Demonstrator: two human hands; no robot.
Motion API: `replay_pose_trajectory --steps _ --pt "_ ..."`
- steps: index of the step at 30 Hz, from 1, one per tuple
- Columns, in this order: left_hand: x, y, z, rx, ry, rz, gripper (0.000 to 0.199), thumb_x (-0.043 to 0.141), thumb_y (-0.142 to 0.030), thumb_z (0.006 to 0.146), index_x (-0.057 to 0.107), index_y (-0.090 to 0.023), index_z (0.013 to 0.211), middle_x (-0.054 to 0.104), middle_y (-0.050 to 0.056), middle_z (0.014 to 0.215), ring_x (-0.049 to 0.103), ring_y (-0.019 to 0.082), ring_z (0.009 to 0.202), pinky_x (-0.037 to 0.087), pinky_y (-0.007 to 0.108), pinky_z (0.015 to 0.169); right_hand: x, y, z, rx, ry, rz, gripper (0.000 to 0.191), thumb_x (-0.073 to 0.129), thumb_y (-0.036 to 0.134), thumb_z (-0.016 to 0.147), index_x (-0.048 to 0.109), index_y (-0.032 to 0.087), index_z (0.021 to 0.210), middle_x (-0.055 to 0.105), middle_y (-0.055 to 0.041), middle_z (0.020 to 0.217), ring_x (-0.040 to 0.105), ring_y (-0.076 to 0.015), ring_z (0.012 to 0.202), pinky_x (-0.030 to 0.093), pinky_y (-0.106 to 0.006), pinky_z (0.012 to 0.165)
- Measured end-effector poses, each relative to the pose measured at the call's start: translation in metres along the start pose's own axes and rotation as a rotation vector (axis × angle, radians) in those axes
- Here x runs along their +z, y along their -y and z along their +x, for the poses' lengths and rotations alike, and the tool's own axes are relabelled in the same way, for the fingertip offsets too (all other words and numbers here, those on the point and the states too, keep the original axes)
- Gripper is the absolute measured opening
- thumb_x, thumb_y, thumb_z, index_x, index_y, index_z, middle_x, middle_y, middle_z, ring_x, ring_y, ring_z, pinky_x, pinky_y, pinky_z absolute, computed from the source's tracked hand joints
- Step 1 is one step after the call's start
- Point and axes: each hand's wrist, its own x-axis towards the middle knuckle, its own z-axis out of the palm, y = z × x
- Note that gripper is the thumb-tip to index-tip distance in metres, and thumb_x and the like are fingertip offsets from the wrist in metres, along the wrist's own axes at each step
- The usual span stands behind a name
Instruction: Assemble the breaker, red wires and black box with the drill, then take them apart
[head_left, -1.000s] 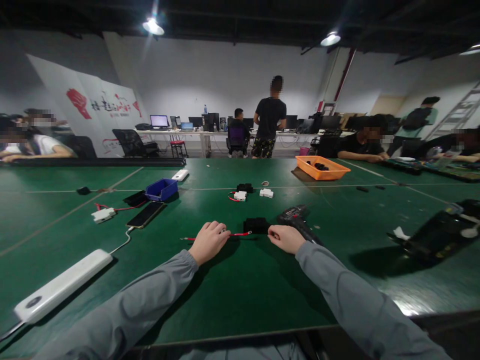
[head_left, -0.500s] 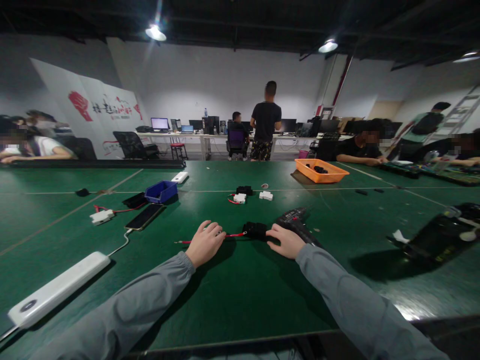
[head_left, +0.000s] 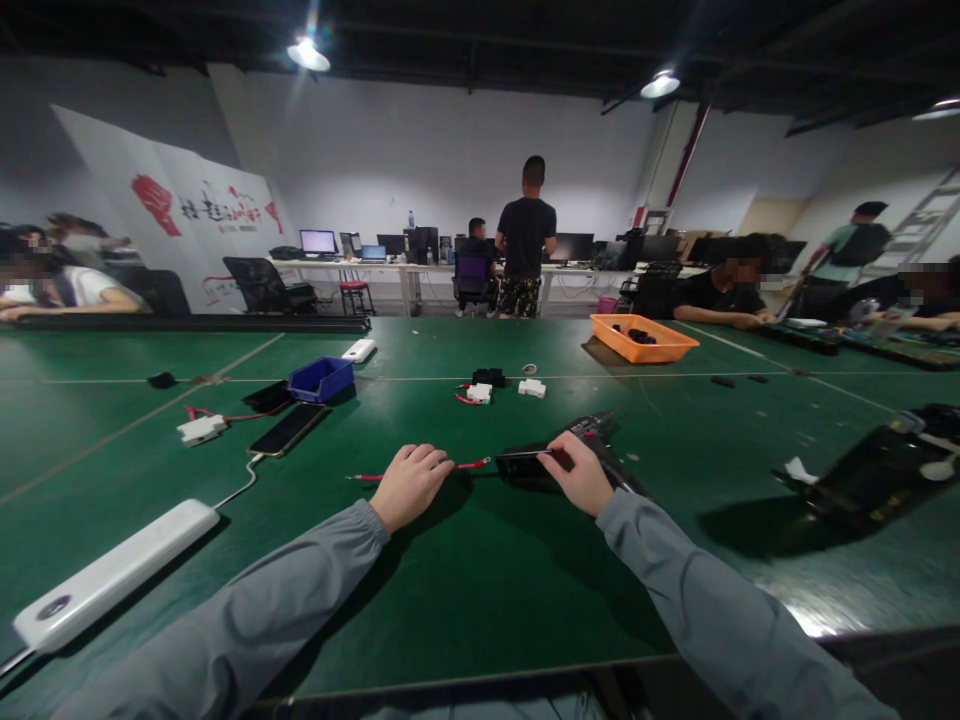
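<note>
My left hand (head_left: 414, 486) is closed over a short red wire (head_left: 471, 466) just above the green table. Metal ends of the wire stick out on both sides of the hand; its middle is hidden. Between thumb and fingers, my right hand (head_left: 581, 476) grips a black plastic housing (head_left: 519, 464) by its right end. The housing is tilted, with a thin pale edge along its top, close to the wire's right tip; I cannot tell whether they touch. Right behind that hand lies a black power drill (head_left: 600, 436) on its side.
A white power strip (head_left: 120, 575), a phone (head_left: 289, 430) and a blue bin (head_left: 321, 380) lie to the left. White connector blocks (head_left: 532, 388) are ahead. An orange tray (head_left: 643, 342) holds black parts. A dark bulky object (head_left: 877, 470) stands at right. Co-workers sit around the table.
My right hand has tipped the black housing, so a flatter face and a pale edge now show. The left hand has barely moved with the red wire.
</note>
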Motion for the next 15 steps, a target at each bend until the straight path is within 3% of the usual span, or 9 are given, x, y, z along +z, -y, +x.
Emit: replay_pose_trajectory --steps 6,12,15 --pt "0.000 0.000 -0.001 0.001 0.008 0.017 0.023 0.048 -0.020 0.095 0.063 -0.025 0.113 0.066 0.006 0.112 0.056 0.023 0.105 0.039 0.041 0.088 0.015 -0.014 -0.001 0.300 0.020 0.215 0.042 0.051 0.059 0.090 0.054 0.020 0.077 0.055 0.0013 0.066 0.052 -0.0160 0.063 0.043 -0.027 0.060" --pt "0.001 -0.002 0.000 -0.008 -0.008 0.026 0.021 0.052 -0.019 0.093 0.065 -0.025 0.108 0.065 0.005 0.112 0.056 0.022 0.104 0.039 0.040 0.086 0.016 -0.019 0.000 0.181 0.036 0.022 0.043 0.050 0.054 0.092 0.052 0.020 0.066 0.051 0.0007 0.063 0.047 -0.0154 0.061 0.036 -0.029 0.060" --pt "0.001 -0.002 0.000 -0.009 -0.018 0.035 0.020 0.054 -0.018 0.092 0.065 -0.025 0.107 0.065 0.005 0.112 0.056 0.022 0.104 0.039 0.040 0.086 0.012 -0.016 0.001 0.176 0.078 0.039 0.041 0.050 0.051 0.092 0.054 0.019 0.067 0.053 -0.0002 0.065 0.048 -0.0160 0.064 0.035 -0.030 0.062"
